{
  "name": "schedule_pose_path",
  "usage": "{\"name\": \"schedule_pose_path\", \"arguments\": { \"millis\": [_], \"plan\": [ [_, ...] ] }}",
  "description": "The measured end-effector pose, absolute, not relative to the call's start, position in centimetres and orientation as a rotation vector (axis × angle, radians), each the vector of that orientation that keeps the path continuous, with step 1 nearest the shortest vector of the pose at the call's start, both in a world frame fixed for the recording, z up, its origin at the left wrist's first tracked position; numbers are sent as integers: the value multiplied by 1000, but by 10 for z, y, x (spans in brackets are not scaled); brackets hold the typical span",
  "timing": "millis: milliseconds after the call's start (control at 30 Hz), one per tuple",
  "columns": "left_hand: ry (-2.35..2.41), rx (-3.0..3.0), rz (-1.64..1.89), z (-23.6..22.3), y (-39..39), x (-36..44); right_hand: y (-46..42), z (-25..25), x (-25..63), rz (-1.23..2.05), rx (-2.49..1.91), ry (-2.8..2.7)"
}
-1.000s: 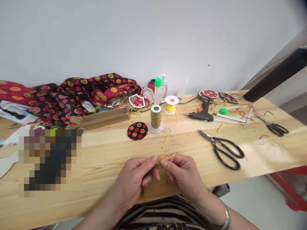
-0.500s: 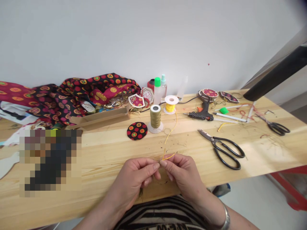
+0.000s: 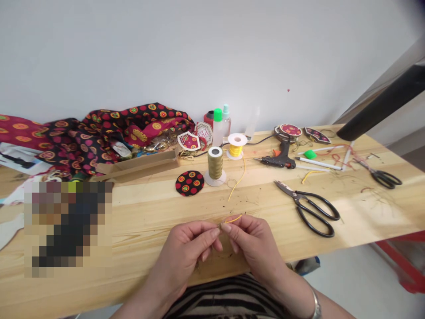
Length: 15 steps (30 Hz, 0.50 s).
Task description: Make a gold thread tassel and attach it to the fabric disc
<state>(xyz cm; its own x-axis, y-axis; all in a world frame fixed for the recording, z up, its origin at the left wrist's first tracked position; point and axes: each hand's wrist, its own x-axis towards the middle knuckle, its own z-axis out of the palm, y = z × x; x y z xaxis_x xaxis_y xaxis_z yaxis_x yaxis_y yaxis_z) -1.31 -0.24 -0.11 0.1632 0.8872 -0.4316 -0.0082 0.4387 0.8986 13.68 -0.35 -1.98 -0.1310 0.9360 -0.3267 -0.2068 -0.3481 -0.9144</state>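
Observation:
Near the table's front edge, my left hand (image 3: 194,243) and my right hand (image 3: 252,239) meet with thumb and index fingertips pinched close together. A short piece of yellow cord (image 3: 234,219) lies across my right index finger, and my right fingertips close on it. What the left fingertips pinch is too small to make out. Beyond the hands stand a spool of olive thread (image 3: 215,165) and a spool of yellow cord (image 3: 235,150), whose loose end trails toward me. A round patterned fabric piece (image 3: 189,183) lies left of the spools. To the right rest black-handled scissors (image 3: 307,206).
Patterned fabric (image 3: 116,128) is heaped at the back left, behind an open cardboard box (image 3: 142,166). Bottles (image 3: 218,128) stand by the wall. Toward the right lie a glue gun (image 3: 279,157), a white pen (image 3: 318,163) and smaller scissors (image 3: 385,178). A black pole (image 3: 381,104) slants over the right end.
An upright strand of yellow cord at my fingertips no longer shows; only the strand lying to the right is visible. Both hands stay nearly in place.

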Motion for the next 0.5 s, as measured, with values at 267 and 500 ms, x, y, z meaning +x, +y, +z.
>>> {"name": "schedule_pose_path", "arguments": {
  "millis": [267,500],
  "plan": [
    [1397,1070,806,-2,-3,-16,-12,-21,140,1684,-1245,-1100],
    [1440,1200,846,2,-3,-13,-21,-18,140,1555,-1228,-1337]
  ]
}}
